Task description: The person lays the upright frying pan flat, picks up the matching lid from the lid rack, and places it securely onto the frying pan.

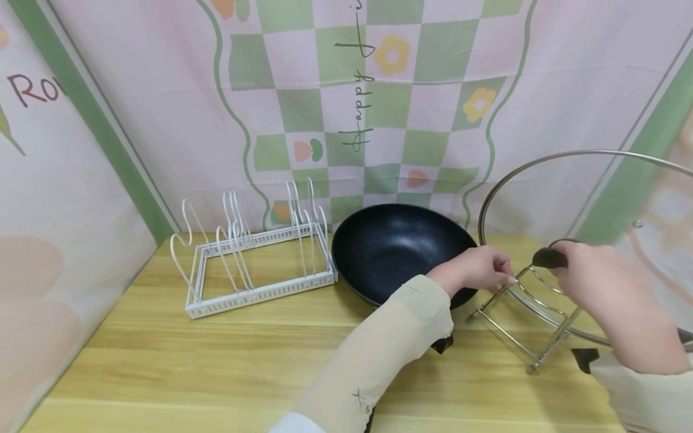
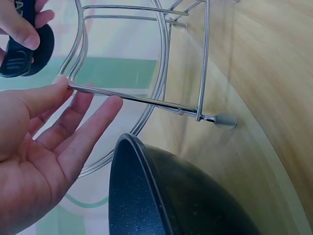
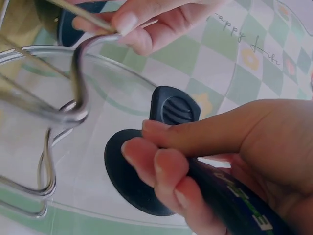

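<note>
The left grip pinches the metal rack beside the black wok on the table; the right grip holds the glass lid by its handle, near the rack.

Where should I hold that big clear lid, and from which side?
Probably grip the clear lid by its black handle, coming from the face it sticks out of, as the right hand does. The handle projects far enough for fingers to curl round it. The lid stands on edge at the wire rack, whose bars would likely crowd a grip on the lower rim.
</note>
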`<state>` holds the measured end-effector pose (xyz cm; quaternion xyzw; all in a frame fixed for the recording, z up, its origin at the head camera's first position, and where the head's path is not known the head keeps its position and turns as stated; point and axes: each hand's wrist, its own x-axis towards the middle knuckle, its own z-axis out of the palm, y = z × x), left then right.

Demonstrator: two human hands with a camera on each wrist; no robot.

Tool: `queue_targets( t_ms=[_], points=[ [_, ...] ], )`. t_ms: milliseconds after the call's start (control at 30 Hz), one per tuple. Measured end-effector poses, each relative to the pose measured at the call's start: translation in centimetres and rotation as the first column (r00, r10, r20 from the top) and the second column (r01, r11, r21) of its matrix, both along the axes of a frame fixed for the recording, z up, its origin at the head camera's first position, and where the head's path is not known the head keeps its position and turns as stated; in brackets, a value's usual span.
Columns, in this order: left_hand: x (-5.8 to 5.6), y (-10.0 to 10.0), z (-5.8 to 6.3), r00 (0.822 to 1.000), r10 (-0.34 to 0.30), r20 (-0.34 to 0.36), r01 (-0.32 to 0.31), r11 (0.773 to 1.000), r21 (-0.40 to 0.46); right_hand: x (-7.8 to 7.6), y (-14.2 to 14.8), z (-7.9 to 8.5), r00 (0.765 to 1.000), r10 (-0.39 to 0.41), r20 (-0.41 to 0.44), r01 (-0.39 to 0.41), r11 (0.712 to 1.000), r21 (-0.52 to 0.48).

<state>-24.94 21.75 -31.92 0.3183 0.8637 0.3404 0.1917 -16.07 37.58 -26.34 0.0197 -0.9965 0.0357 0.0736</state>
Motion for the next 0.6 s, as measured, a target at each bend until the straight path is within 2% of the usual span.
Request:
queue_targets(
  t_ms=[267,600],
  points=[
    [-0.08,-0.12,-0.06,1.0,-0.007,0.009,0.007,1.0,0.019,0.0,-0.07,0.22,0.999,-0.009,0.035,0.009,1.0,0.008],
    [-0.08,0.05,-0.08,1.0,0.002,0.003,-0.002,1.0,0.0,-0.31,0.03,0.42,1.0,-0.008,0.03,0.007,1.0,0.012]
  ],
)
